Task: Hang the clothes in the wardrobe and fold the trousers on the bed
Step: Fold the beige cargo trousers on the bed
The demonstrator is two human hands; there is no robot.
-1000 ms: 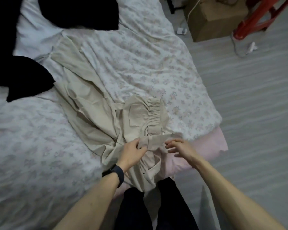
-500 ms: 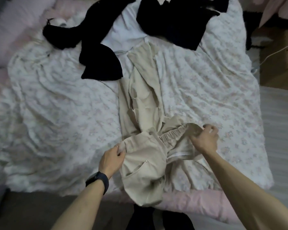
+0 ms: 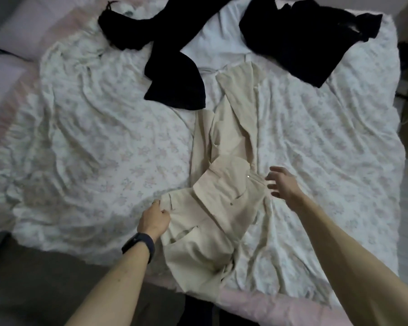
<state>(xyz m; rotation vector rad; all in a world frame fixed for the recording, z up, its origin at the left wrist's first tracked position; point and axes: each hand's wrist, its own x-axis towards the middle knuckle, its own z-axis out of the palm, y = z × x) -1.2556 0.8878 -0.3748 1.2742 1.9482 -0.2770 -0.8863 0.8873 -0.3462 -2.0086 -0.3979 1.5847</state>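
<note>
While your left hand (image 3: 153,220) pinches the trousers (image 3: 224,201) at their left edge, fingers curled on the cloth, your right hand (image 3: 282,183) is spread wide and holds nothing. It is just beside the trousers' right edge, fingertips blurred. The trousers lie on the bed (image 3: 92,149) with the bunched end toward you, draped over the bed's near edge, legs running away from you. At the legs' far end lie a black garment (image 3: 174,83) to the left and a second black garment (image 3: 304,43) to the right.
</note>
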